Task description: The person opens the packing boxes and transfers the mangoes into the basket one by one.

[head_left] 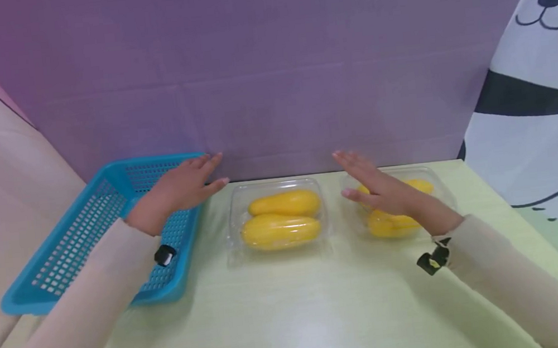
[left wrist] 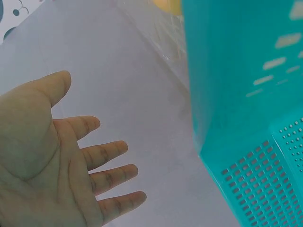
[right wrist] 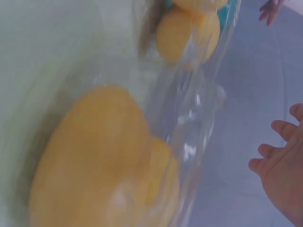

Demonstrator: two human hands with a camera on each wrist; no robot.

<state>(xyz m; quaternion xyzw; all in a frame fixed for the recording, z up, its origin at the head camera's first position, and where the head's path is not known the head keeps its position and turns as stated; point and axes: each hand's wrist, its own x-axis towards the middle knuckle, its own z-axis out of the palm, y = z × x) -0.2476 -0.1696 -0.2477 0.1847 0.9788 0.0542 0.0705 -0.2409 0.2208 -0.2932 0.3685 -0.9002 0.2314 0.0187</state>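
Nothing is held by the left hand, near the blue basket, or by the right hand; fingers are held straight. Yellow fruits are packed in 2 clear boxes on the table, best gripped softly.

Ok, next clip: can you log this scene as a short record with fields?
left hand: fingers spread, holding nothing, apart from the blue basket
right hand: fingers extended, holding nothing, partly blocking the head view of the right box
left box: clear, two yellow fruits inside
right box: clear, yellow fruits inside, count unclear
layout: basket left of both boxes
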